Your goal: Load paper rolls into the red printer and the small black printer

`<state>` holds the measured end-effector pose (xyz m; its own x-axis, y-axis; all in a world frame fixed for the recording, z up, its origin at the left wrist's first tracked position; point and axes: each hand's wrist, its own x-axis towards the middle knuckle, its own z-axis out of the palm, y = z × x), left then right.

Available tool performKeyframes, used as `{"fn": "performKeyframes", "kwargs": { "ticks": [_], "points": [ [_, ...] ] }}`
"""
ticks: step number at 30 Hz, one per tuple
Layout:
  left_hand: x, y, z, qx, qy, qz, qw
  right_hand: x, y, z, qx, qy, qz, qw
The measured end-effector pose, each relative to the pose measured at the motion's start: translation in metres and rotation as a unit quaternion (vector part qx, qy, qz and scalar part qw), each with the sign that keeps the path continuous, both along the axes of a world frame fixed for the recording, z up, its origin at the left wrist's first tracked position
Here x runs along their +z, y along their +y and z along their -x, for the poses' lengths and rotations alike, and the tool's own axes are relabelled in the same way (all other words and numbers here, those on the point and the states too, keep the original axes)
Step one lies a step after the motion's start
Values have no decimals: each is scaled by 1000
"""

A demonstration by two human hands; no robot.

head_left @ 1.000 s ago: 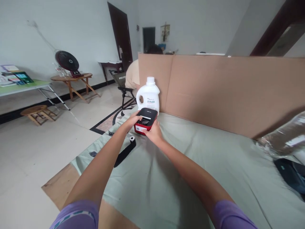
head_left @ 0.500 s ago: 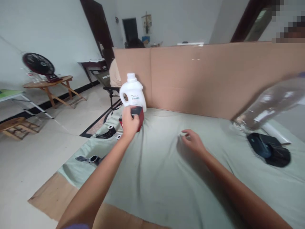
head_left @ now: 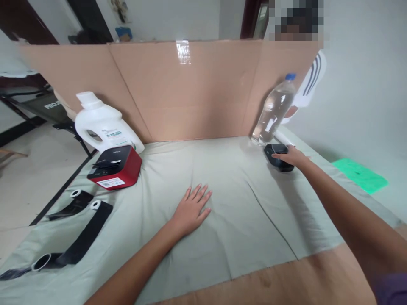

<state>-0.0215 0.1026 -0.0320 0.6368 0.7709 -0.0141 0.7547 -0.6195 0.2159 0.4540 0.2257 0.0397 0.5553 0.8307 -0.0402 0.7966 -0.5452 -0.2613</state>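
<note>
My left hand (head_left: pixel 192 210) lies flat on the pale green cloth (head_left: pixel 219 169), fingers spread and nothing in it. At the right, my right hand (head_left: pixel 294 156) grips a small boxy black device (head_left: pixel 277 149) from its right side; part of the device is hidden behind the fingers, and its exact kind is unclear. A red and black box-shaped machine (head_left: pixel 131 167), with a white label on its front and something dark on top, stands at the left. In front of it lie black ribbon rolls (head_left: pixel 85 237) with white cores, partly unwound.
A white jug with a handle (head_left: pixel 106 127) leans behind the red machine. An upright cardboard panel (head_left: pixel 190 93) borders the back. Near its right end stands a clear bottle with a blue cap (head_left: pixel 275 110), with a white tube (head_left: pixel 284 137) beside it. A person's sleeve (head_left: pixel 313 78) shows behind.
The view has turned right. My left hand has left the red machine and now rests flat on the cloth. My right hand has moved right, onto the black device.
</note>
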Motion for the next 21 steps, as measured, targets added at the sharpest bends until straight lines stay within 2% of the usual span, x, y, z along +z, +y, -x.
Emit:
{"fn": "performKeyframes", "kwargs": {
  "ticks": [2,4,7,10,14,18,21],
  "points": [
    [1,-9,1,5,5,4,1000,-2,9,0,9,47,18,999],
    [3,-18,-1,8,9,10,1000,-1,12,8,10,46,18,999],
    [4,-33,-3,5,5,14,1000,5,5,41,41,17,22,999],
    [2,-47,-5,-11,-3,19,1000,12,-13,97,102,10,12,995],
    [-3,-65,-9,-56,-25,11,998,18,-43,198,175,13,-12,984],
    [-4,-77,-11,-87,-45,-1,995,18,-66,292,183,50,-8,982],
    [-1,-80,-11,-97,-56,-5,994,10,-74,333,169,59,-22,984]
  ]
}}
